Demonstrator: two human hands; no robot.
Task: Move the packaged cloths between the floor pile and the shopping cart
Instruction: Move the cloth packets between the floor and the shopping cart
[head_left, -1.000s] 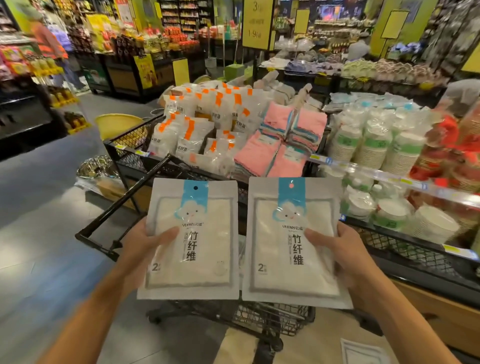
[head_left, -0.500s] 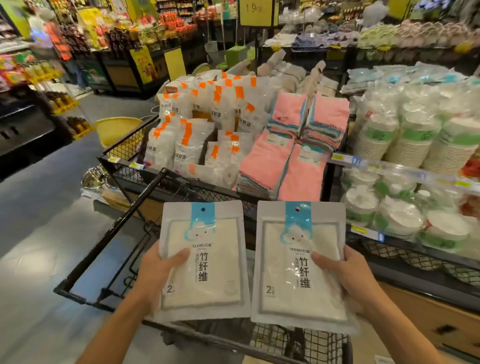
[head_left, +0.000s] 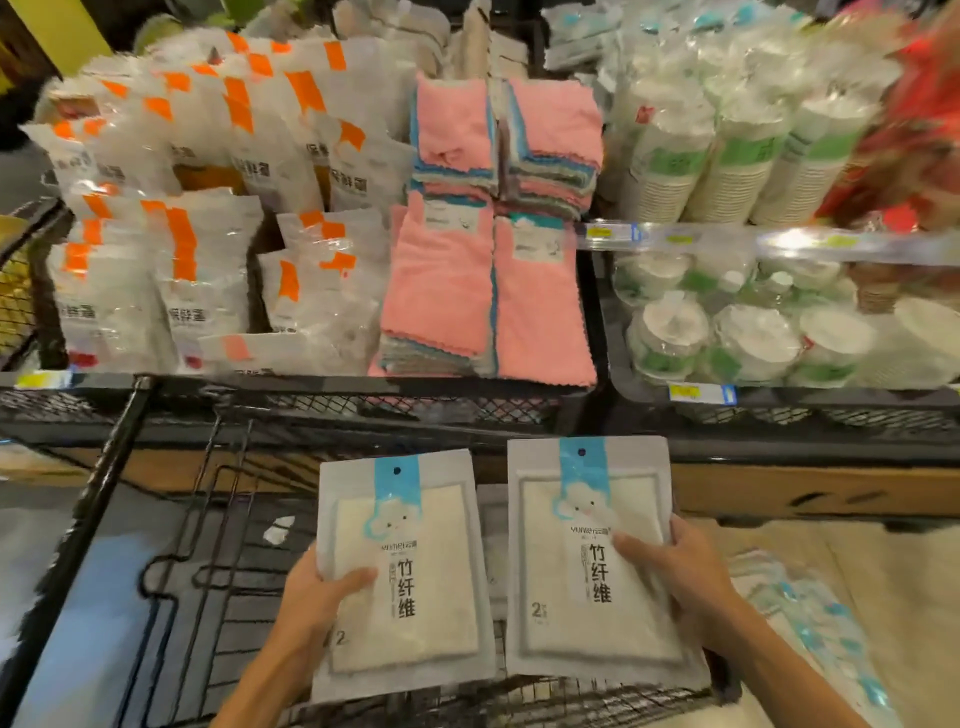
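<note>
I hold two flat packaged cloths, white with a blue header strip. My left hand (head_left: 322, 597) grips the left package (head_left: 405, 571) by its lower left edge, thumb on the front. My right hand (head_left: 680, 582) grips the right package (head_left: 587, 561) by its right edge. Both packages hang side by side over the black wire shopping cart (head_left: 208, 545), whose basket lies below and left of them. A pile of more blue-and-white packages (head_left: 810, 618) lies on the floor at the lower right.
Behind the cart runs a black mesh display shelf (head_left: 363, 405) with orange-labelled bags (head_left: 182, 249), stacked pink cloths (head_left: 488, 291) and wrapped paper cups and bowls (head_left: 727, 156). A wooden base (head_left: 810, 488) sits under the shelf on the right.
The view has tipped down and moved closer to the shelf. Both packages have come lower, now over the cart basket, still held the same way.
</note>
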